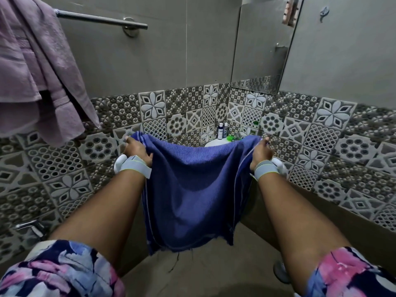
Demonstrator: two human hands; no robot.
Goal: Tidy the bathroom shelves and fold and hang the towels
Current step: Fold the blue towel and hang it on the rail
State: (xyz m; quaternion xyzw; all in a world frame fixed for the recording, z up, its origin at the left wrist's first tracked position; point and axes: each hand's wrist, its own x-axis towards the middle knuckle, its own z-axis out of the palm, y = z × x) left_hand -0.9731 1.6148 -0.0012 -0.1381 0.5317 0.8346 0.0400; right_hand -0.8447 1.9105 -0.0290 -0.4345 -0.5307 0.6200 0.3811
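Observation:
A blue towel (192, 189) hangs spread out in front of me, held by its two top corners. My left hand (137, 148) grips the left corner and my right hand (260, 150) grips the right corner. The towel sags in the middle and its frayed lower edge hangs loose near my knees. A lilac towel (32, 67) is draped in a bunch over the left end of a metal towel rail (102, 19) on the wall at the upper left.
Two small bottles (222, 130) and green items (230, 138) stand in the tiled corner behind the blue towel, beside a white rounded basin edge (214, 142). A mirror (263, 46) hangs on the right wall. A metal tap (30, 226) sticks out at the lower left.

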